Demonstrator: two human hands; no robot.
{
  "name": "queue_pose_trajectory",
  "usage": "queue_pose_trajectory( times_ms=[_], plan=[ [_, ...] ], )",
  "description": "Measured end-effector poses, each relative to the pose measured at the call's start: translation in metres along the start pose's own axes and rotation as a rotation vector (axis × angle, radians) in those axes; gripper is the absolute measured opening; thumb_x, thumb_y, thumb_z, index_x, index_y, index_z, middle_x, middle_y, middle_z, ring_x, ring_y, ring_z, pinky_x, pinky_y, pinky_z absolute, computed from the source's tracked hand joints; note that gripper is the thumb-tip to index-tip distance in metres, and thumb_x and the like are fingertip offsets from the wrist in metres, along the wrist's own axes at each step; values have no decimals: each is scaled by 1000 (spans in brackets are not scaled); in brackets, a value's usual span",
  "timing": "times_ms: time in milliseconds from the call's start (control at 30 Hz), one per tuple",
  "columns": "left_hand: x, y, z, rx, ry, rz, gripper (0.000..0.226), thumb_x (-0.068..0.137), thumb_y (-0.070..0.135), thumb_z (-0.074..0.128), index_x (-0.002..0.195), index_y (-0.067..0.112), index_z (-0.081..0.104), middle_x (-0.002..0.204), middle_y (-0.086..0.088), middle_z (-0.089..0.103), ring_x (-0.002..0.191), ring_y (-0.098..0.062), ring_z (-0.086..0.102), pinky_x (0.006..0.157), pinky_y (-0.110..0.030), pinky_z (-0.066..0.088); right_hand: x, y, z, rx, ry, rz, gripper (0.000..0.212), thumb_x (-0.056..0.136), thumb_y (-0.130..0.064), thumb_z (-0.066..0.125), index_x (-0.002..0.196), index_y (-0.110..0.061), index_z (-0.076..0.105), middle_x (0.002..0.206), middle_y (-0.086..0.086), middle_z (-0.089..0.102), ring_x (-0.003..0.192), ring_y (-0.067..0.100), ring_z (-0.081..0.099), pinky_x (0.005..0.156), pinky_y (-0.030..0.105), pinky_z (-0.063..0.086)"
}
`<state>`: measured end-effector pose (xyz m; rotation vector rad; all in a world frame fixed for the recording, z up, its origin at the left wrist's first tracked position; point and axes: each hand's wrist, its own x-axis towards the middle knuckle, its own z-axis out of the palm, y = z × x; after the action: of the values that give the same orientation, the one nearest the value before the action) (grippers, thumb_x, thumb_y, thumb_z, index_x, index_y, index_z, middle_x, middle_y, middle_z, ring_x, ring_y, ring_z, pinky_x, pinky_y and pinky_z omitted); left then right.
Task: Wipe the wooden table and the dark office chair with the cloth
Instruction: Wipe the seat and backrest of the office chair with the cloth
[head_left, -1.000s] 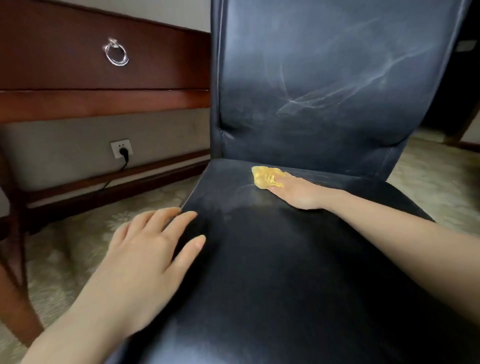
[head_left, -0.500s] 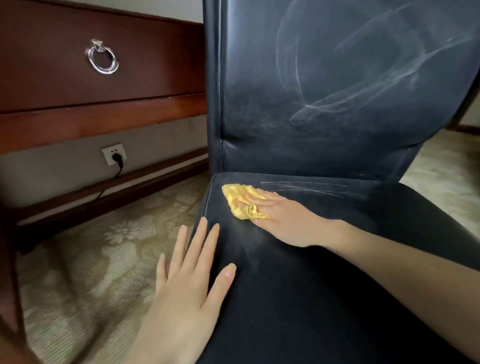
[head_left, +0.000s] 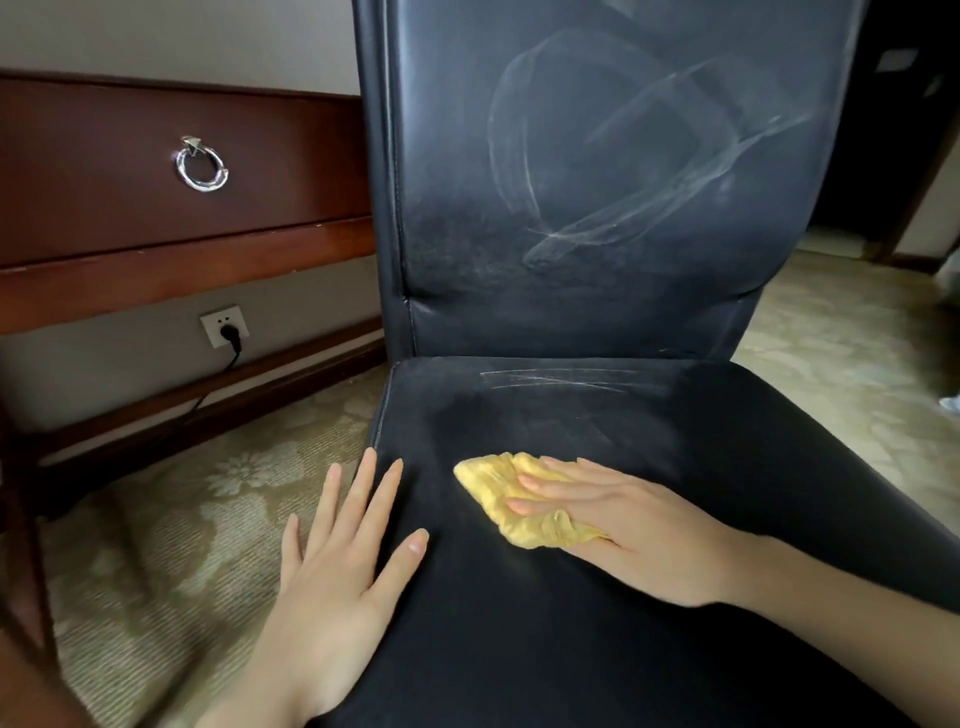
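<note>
Head view: right hand (head_left: 639, 540), flattened, had pushed the cloth (head_left: 511, 493) down-frame to lower centre; left hand (head_left: 343, 566) stayed spread on the chair (head_left: 571, 415).

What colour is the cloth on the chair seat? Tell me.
The cloth is yellow, clearest in the head view.

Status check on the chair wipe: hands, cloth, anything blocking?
Right hand flat, pressing yellow cloth onto chair seat. Left hand open, resting on seat's left edge. Pale streaks on backrest; nothing in the cloth's way.
</note>
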<state>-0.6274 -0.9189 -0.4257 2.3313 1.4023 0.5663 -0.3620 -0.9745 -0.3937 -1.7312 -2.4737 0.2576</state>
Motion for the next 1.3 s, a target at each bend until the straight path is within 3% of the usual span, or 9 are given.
queue_pose_trajectory(
  times_ms=[167, 367, 533, 733, 833, 1000, 1133, 1233, 1300],
  plan=[
    [-7, 9, -5, -28, -17, -25, 63, 71, 72, 6, 131, 62, -10, 144, 37, -25, 127, 13, -36, 116, -36, -13, -30, 51, -24, 22, 14, 247, 46, 103, -38, 31, 147, -45, 21, 155, -25, 6, 144, -2, -1, 118, 22, 0],
    [-15, 18, -2, -68, -1, -35, 60, 76, 66, 15, 133, 60, -3, 145, 37, -18, 130, 15, -30, 115, -34, -12, -27, 127, -35, -117, 89, 530, 42, 103, -37, 31, 141, -24, 44, 156, -1, 27, 147, 11, 0, 119, 35, 0],
    [-20, 23, 2, -92, 27, -58, 59, 78, 63, 18, 133, 59, 1, 146, 37, -14, 131, 15, -28, 115, -32, -12, 15, 140, -39, 30, 160, 577, 45, 104, -29, 30, 149, -21, 30, 157, 0, 26, 144, 23, 22, 116, 41, 15],
    [-20, 25, 4, -131, 51, -58, 57, 80, 61, 16, 136, 59, 5, 148, 36, -10, 133, 15, -23, 117, -34, -8, 62, 125, -29, -43, 251, 745, 39, 101, -37, 30, 127, -13, 46, 129, 9, 54, 117, 31, 48, 88, 39, 35],
    [-21, 23, 7, -123, 50, -62, 57, 79, 62, 13, 135, 60, 3, 149, 35, -10, 132, 15, -24, 117, -36, -6, 58, 120, -24, -96, 237, 686, 44, 102, -37, 29, 138, -16, 41, 138, 7, 49, 125, 29, 43, 97, 39, 33],
    [-21, 22, 5, -158, 34, -65, 53, 76, 66, 14, 128, 66, 6, 149, 34, -8, 135, 13, -21, 116, -36, -5, 24, 101, -19, -124, 148, 491, 50, 103, -37, 30, 150, -19, 28, 158, -4, 22, 145, 17, 17, 115, 32, 12],
    [-21, 22, 2, -196, 9, -64, 52, 75, 65, 20, 127, 64, 11, 151, 30, -2, 137, 9, -14, 118, -36, -1, -14, 72, -11, -130, 143, 275, 33, 103, -34, 31, 129, -24, 48, 141, -15, 40, 142, 14, 25, 107, 24, 18],
    [-23, 22, 2, -203, -7, -65, 53, 76, 64, 22, 128, 63, 12, 152, 28, -1, 138, 8, -13, 119, -36, 0, -48, 46, -4, -119, 221, 135, 37, 104, -37, 32, 132, -23, 52, 142, -5, 46, 134, 13, 37, 108, 27, 21],
    [-24, 22, 2, -205, -8, -65, 53, 76, 64, 23, 128, 62, 12, 152, 28, -2, 138, 8, -13, 119, -36, 0, -70, 38, -1, 22, 196, 56, 40, 103, -36, 37, 141, -27, 46, 151, -10, 36, 140, 3, 26, 116, 26, 14]
  ],
)
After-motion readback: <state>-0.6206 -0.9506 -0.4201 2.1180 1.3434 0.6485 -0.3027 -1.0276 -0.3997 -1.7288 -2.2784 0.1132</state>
